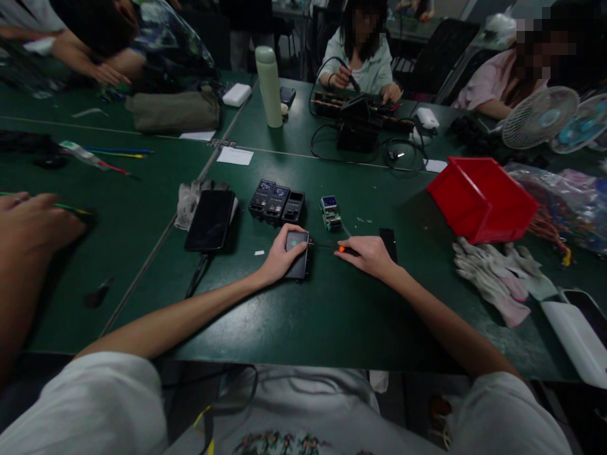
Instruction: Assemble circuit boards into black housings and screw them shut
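My left hand (277, 259) grips a dark rectangular plastic case (296, 270) against the green table, thumb on its upper face. Closed around the handle of a thin screwdriver (341, 249), my right hand (372, 254) points the shaft leftward at the case's right edge. Whether the tip touches it is too small to tell. Several black device housings (276, 202) sit in a row just beyond my left hand. A small circuit board with a display (331, 213) lies beyond the screwdriver. Beside my right hand is a flat black piece (387, 242), partly covered.
Left of me, a phone (211, 220) with a cable rests by grey gloves (186, 205). A co-worker's hand (40, 224) reaches in farther left. A red bin (481, 199), gloves (493, 278) and a white case (576, 338) lie right. A tall bottle (269, 88) stands ahead.
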Demonstrator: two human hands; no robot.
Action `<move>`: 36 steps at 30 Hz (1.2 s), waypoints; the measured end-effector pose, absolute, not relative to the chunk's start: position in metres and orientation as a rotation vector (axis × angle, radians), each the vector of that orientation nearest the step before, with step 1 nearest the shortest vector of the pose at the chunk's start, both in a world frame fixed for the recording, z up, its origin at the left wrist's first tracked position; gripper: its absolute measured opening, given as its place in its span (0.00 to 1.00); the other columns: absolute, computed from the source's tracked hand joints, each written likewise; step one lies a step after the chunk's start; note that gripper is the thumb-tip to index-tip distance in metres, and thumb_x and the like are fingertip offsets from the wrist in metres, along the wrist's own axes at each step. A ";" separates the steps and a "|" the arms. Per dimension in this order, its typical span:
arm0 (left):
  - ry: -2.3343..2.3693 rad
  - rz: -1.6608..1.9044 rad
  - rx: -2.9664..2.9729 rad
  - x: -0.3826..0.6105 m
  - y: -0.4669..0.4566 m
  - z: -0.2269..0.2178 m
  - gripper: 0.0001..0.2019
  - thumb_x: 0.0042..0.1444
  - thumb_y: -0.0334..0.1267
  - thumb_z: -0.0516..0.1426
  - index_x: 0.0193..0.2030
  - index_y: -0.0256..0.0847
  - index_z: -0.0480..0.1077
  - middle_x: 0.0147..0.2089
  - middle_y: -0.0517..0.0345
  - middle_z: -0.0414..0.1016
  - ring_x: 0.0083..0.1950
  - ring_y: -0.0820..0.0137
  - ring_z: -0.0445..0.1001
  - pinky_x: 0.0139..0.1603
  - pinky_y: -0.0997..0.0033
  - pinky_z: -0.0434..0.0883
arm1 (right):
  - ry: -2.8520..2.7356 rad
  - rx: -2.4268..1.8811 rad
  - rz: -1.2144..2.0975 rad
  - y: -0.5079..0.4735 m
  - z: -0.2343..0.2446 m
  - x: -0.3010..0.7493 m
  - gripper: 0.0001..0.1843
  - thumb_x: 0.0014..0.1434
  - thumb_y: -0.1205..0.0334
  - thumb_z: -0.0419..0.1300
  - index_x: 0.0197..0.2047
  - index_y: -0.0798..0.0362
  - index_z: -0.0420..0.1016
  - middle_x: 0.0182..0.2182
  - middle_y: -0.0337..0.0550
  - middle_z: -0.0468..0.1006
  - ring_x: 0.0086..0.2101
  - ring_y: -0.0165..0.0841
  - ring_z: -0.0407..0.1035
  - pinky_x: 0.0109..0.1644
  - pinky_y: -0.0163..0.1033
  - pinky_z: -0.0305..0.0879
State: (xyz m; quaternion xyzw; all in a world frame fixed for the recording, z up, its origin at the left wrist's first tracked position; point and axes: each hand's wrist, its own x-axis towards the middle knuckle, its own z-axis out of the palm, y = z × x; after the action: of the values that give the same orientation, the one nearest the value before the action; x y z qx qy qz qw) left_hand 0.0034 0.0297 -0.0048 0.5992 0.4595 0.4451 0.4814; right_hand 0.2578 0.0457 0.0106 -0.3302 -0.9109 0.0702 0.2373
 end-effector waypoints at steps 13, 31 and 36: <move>1.139 1.083 1.472 0.004 0.030 -0.008 0.16 0.55 0.44 0.57 0.48 0.41 0.62 0.47 0.56 0.72 0.45 0.66 0.72 0.49 0.64 0.67 | -2.207 -0.969 0.505 0.043 0.013 0.255 0.10 0.60 0.58 0.58 0.38 0.55 0.76 0.33 0.45 0.78 0.32 0.33 0.73 0.37 0.39 0.69; 1.156 1.097 1.549 0.003 0.028 -0.005 0.18 0.53 0.43 0.59 0.48 0.42 0.61 0.46 0.56 0.71 0.44 0.68 0.71 0.48 0.66 0.67 | -1.375 -1.279 1.037 0.046 -0.006 0.245 0.13 0.60 0.51 0.57 0.35 0.52 0.69 0.17 0.31 0.64 0.15 0.23 0.58 0.16 0.28 0.50; 1.183 1.088 1.561 0.003 0.028 -0.005 0.19 0.53 0.43 0.59 0.48 0.41 0.61 0.46 0.56 0.70 0.42 0.68 0.71 0.47 0.67 0.67 | -1.425 -1.262 1.025 0.046 -0.004 0.247 0.12 0.59 0.51 0.59 0.38 0.51 0.69 0.18 0.31 0.65 0.17 0.24 0.59 0.18 0.29 0.52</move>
State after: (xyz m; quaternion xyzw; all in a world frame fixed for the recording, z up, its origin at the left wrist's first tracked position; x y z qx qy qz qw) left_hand 0.0025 0.0279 -0.0050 0.6272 0.4754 0.4373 0.4353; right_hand 0.2474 0.0462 -0.0043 -0.5151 -0.5818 0.4182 0.4704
